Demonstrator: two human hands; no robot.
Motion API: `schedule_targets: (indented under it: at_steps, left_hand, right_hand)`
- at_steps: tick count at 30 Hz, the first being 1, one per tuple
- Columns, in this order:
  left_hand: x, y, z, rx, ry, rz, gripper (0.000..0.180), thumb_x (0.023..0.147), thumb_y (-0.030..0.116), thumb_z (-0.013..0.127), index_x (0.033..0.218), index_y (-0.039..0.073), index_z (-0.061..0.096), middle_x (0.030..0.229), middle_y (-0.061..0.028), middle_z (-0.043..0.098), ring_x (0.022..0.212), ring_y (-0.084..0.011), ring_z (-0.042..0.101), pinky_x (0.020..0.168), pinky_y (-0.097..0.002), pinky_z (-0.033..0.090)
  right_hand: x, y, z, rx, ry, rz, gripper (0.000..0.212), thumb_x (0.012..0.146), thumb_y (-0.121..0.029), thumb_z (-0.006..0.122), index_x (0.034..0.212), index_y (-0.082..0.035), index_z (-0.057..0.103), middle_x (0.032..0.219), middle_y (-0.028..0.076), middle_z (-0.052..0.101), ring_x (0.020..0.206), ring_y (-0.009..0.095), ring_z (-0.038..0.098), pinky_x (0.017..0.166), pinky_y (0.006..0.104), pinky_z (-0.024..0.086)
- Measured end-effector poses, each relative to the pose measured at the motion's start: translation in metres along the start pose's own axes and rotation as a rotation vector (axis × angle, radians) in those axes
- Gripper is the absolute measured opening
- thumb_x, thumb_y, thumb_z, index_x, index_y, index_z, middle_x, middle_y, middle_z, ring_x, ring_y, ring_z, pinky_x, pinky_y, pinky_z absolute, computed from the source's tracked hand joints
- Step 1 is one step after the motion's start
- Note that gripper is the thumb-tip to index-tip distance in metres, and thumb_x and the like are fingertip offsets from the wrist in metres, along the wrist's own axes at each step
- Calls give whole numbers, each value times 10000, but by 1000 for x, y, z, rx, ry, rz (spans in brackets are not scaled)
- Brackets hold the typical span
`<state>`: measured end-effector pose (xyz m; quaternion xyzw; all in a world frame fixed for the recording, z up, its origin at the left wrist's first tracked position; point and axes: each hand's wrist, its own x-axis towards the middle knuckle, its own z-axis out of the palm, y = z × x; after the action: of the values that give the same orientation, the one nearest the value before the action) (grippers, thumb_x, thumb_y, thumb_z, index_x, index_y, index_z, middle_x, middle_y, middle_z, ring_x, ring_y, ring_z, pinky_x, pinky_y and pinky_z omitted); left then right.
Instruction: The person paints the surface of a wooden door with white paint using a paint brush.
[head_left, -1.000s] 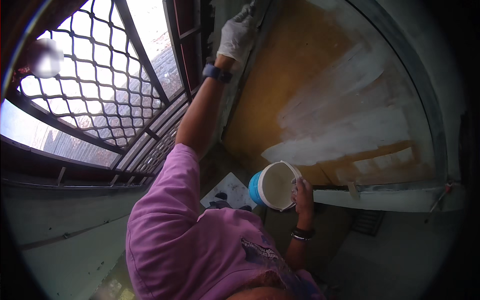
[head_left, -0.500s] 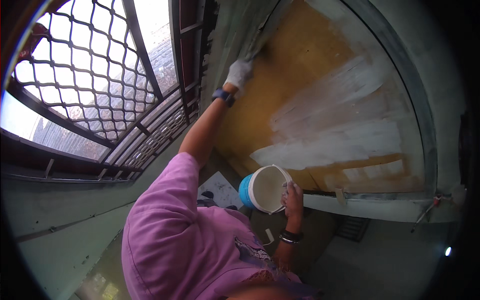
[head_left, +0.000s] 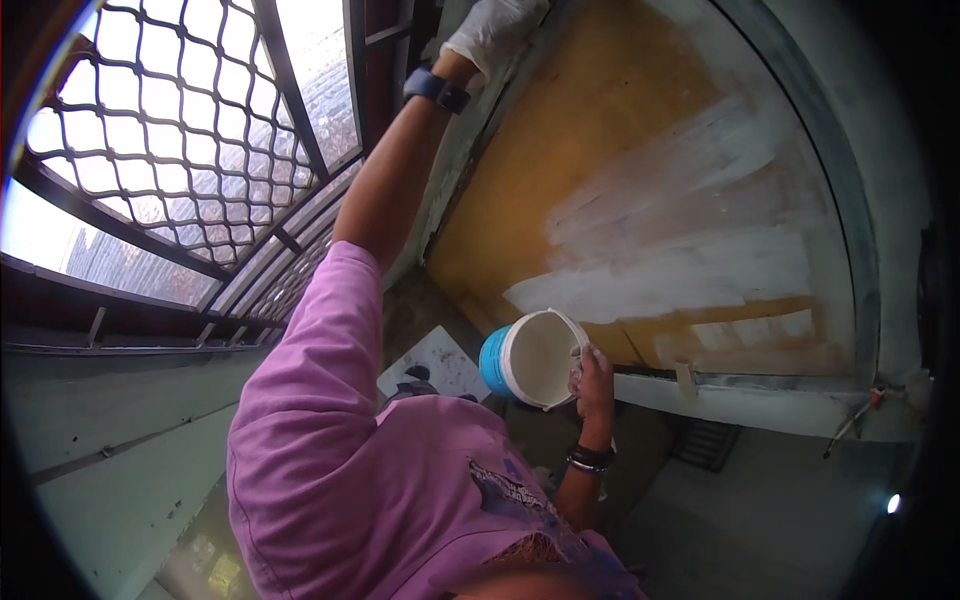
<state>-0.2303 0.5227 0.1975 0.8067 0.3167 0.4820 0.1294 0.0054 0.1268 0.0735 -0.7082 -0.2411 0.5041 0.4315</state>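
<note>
My left hand (head_left: 496, 38), in a whitish glove with a dark watch at the wrist, reaches up to the top edge, against the frame strip beside the yellow-brown panel (head_left: 610, 100). Its fingers look closed, but whatever they hold is hidden or cut off. My right hand (head_left: 592, 385), bare with smudged fingers and bracelets at the wrist, grips the rim side of a blue and white bucket (head_left: 493, 362). The bucket is tilted, its pale-coated inside (head_left: 545, 355) facing me. White coating (head_left: 650, 270) covers part of the panel in broad uneven strokes.
To the left is a window with a dark metal grille (head_left: 180, 130). Below stands a white speckled board (head_left: 440, 360) near a dark shoe. A ledge (head_left: 760, 392) runs under the panel, with a red-tipped tool (head_left: 853, 422) at its right. A dark floor grate (head_left: 705, 443) lies lower right.
My left hand has moved up along the panel's left edge to the top of the view, the arm stretching further. The bucket in my right hand has shifted slightly up.
</note>
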Motion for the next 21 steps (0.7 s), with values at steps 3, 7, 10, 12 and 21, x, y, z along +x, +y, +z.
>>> schedule_targets:
  at_steps: [3,7,10,12,21]
  left_hand:
    - [-40,-20,43,-71,107,96,71,742,101,557,771,36,560,684,-61,507,595,-123,495,523,-290,422]
    - [-127,-81,123,-361,-92,-749,335,871,347,431,968,72,597,841,-176,615,772,-330,590,657,-384,466]
    - [-207,-142,160,258,-343,-443,359,876,378,410,1009,100,594,900,-200,610,834,-349,593,702,-392,479]
    - [-232,-162,178,318,-535,-592,340,863,368,437,1015,109,595,910,-200,609,840,-350,595,707,-388,485]
    - [-87,-57,56,544,-341,41,132,725,113,513,802,36,586,708,-166,601,639,-346,583,528,-400,467]
  right_hand:
    - [10,3,2,25,-4,22,217,911,-245,419,821,-54,467,511,-42,334,372,38,294,333,191,228]
    - [10,18,-2,42,7,77,212,906,-246,430,825,-52,459,497,-41,339,351,39,291,321,186,224]
    - [20,22,3,-1,-39,81,210,907,-240,428,819,-51,453,500,-36,339,356,42,294,325,184,230]
    - [21,27,9,-23,-21,98,210,913,-225,411,821,-43,458,511,-36,335,369,40,294,333,187,237]
    - [11,38,-2,-12,100,133,198,896,-263,453,828,-80,491,529,-46,353,391,41,316,342,187,257]
